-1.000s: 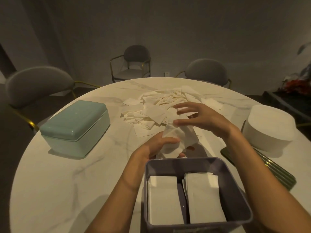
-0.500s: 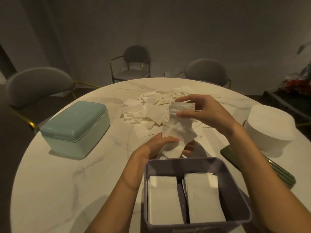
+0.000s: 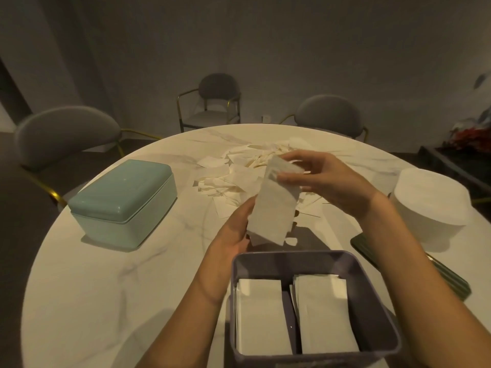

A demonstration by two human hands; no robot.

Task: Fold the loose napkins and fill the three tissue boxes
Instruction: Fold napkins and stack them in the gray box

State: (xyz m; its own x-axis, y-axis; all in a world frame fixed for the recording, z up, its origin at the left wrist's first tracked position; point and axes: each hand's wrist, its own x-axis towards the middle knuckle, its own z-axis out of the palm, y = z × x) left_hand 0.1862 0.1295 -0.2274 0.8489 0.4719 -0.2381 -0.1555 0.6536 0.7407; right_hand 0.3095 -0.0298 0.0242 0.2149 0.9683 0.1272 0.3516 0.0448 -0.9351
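The fingers (image 3: 289, 177) of the right hand (image 3: 329, 181) are pinching the top edge of a white napkin (image 3: 273, 208), while the left hand (image 3: 233, 232) is gripping its lower edge, thumb against the paper. The napkin is hanging tilted above the tabletop (image 3: 106, 274), just beyond the purple box (image 3: 372, 301), which is holding two stacks of folded napkins (image 3: 260, 314). The loose napkin pile (image 3: 233, 176) is lying behind the hands. A closed green box (image 3: 122, 200) is sitting to the left, a white round box (image 3: 430, 205) to the right.
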